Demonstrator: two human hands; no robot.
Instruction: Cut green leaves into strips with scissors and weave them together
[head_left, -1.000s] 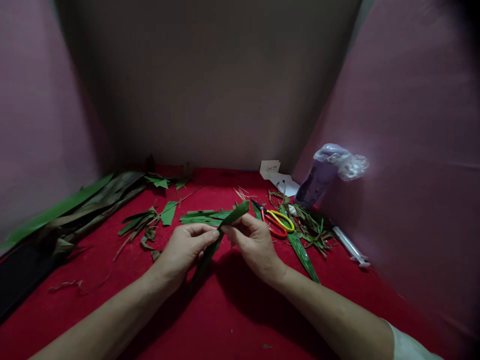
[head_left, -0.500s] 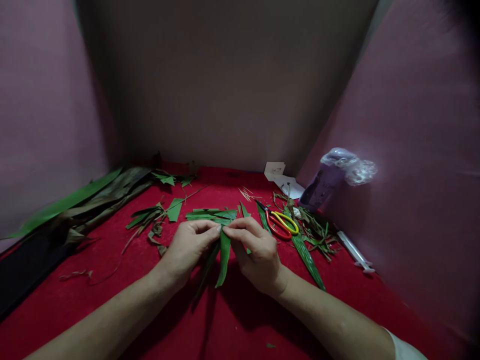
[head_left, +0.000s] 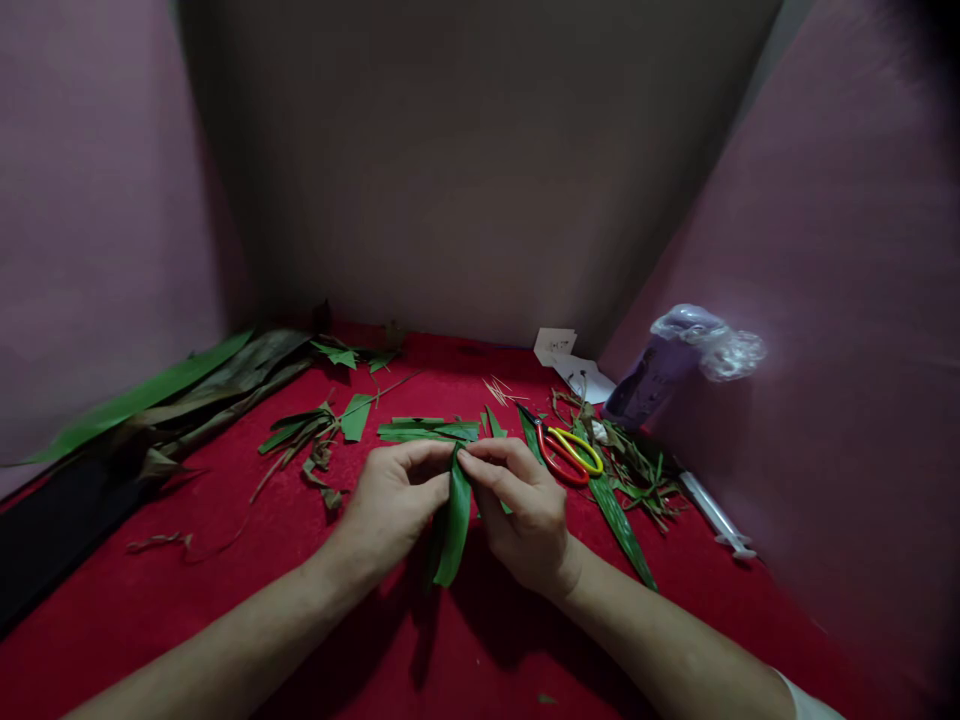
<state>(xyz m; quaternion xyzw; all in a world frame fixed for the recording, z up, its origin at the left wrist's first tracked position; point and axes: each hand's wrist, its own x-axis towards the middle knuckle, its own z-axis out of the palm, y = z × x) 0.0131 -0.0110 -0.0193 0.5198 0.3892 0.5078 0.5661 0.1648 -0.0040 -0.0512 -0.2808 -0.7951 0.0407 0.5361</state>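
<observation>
A green leaf strip (head_left: 455, 530), folded over at its top, hangs between my two hands above the red cloth. My left hand (head_left: 401, 495) pinches its upper end from the left, thumb and fingertips closed on it. From the right, my right hand (head_left: 525, 505) pinches the same fold with thumb and forefinger. Just beyond my fingertips lies a stack of cut leaf strips (head_left: 420, 430). Scissors (head_left: 566, 450) with one red and one yellow handle rest to the right of my right hand, on a longer leaf strip (head_left: 621, 530).
On the left lie a long green leaf (head_left: 157, 395) and dried leaves (head_left: 240, 385). Toothpicks (head_left: 498, 391) and white cards (head_left: 577, 375) are at the back. To the right are leaf scraps (head_left: 645, 475), a plastic syringe (head_left: 716, 515) and a purple container (head_left: 652, 380) with clear wrap.
The leaf's hanging ends have come closer together, one now mostly behind the other. My left thumb has shifted lower along the leaf. The whole view has moved slightly.
</observation>
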